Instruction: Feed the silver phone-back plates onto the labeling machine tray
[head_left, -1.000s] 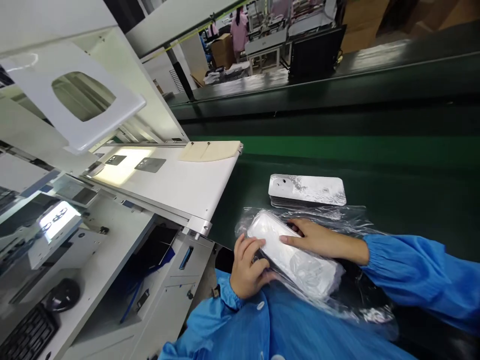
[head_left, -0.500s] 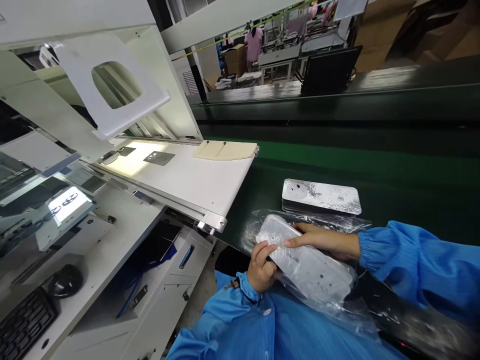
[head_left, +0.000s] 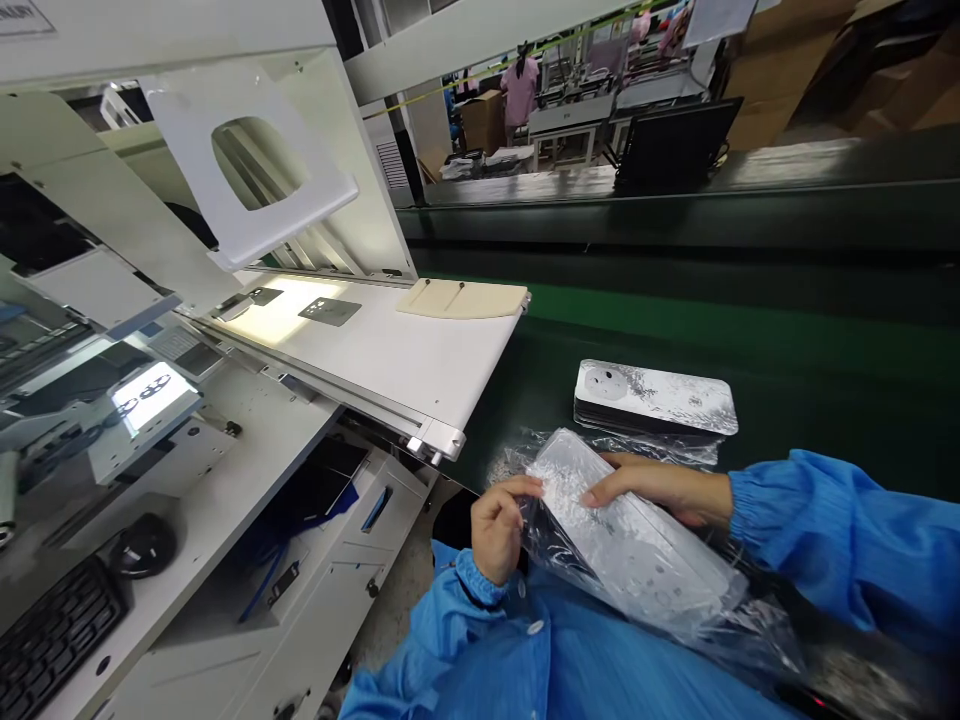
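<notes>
A stack of thin silvery-white panels (head_left: 630, 545) with small holes near one end lies tilted in front of my body, partly covered by a clear crinkled plastic bag (head_left: 559, 545). My right hand (head_left: 667, 487) is closed on the stack from its far side, thumb on top and the other fingers hidden underneath. At the stack's left upper edge, my left hand (head_left: 498, 522) is closed in a pinch on the bag's film. A second stack of similar panels (head_left: 654, 397) rests on the dark green belt (head_left: 810, 400) just beyond my hands.
To the left, a machine's white conveyor (head_left: 420, 350) carries a grey plate (head_left: 330, 311) and a cream pad (head_left: 461, 298). A mouse (head_left: 144, 545) and keyboard (head_left: 60, 640) sit on the side desk. A monitor (head_left: 679, 143) stands behind; a person in pink (head_left: 519, 90) is far off.
My left hand has moved left, off the panels' top, drawing the film outward. More of the panels' upper end shows. My right hand stays on the stack. The view has shifted slightly.
</notes>
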